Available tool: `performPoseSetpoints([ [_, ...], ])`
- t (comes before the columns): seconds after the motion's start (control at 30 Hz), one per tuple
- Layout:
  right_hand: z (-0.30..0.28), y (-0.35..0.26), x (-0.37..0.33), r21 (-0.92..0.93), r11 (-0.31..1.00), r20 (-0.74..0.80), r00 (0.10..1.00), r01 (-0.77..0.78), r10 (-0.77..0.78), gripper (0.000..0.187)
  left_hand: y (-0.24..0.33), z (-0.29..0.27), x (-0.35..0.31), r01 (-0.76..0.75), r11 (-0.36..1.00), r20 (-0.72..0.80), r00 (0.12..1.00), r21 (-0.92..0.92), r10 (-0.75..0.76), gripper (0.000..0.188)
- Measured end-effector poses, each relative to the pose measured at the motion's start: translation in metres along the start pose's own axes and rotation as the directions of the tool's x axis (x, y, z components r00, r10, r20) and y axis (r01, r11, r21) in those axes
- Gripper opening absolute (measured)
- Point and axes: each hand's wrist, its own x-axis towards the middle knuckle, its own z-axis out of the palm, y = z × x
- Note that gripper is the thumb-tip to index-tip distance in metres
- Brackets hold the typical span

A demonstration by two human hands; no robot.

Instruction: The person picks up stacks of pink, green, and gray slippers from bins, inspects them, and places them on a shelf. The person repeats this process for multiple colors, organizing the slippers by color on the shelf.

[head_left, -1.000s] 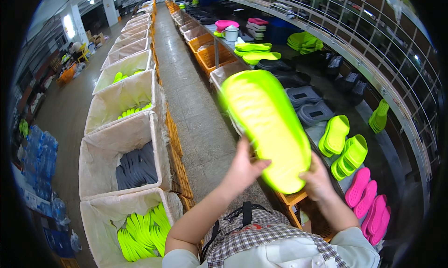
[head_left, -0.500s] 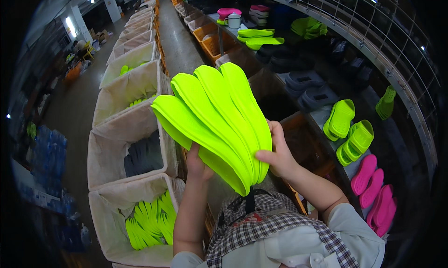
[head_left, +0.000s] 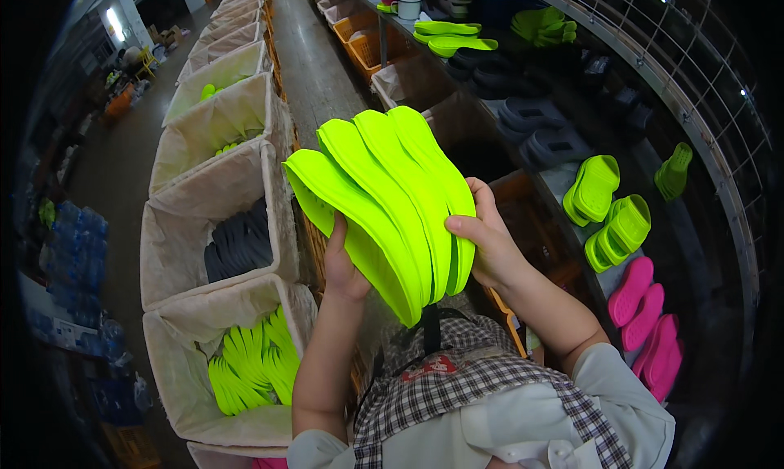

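A fanned stack of several bright yellow-green shoe soles [head_left: 384,207] is held up in front of me between both hands. My left hand [head_left: 343,261] grips the left edge of the stack, its thumb up against the nearest sole and the other fingers hidden. My right hand [head_left: 487,232] closes round the right edge, thumb across the front and fingers behind. To the lower left, a cloth-lined bin [head_left: 175,371] holds a heap of matching yellow-green soles [head_left: 253,367].
Farther up the row, another lined bin [head_left: 167,256] contains dark grey soles [head_left: 238,244]. On the shelf to my right lie yellow-green slippers [head_left: 625,232], pink soles [head_left: 641,314] and dark grey slippers [head_left: 551,142]. A wire mesh [head_left: 694,69] rises behind them. A white mug [head_left: 407,7] stands at the far end.
The soles have shifted slightly up and spread a little apart at the lower end, with both hands still on them. My view has moved, so the bins appear lower left.
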Motion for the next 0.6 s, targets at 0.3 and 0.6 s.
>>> performPoseSetpoints([
  [0.3, -0.006, 0.004, -0.003, -0.057, 0.998, 0.013, 1.0, 0.021, -0.02, 0.07, -0.006, -0.005, 0.001, 0.005, 0.999, -0.051, 0.999, 0.047, -0.003, 0.055],
  [0.6, -0.027, 0.018, -0.009, -0.225, 0.955, 0.199, 0.969, 0.192, -0.148, 0.086, -0.003, -0.028, -0.004, -0.105, 0.963, -0.053, 0.991, 0.247, 0.121, 0.049],
])
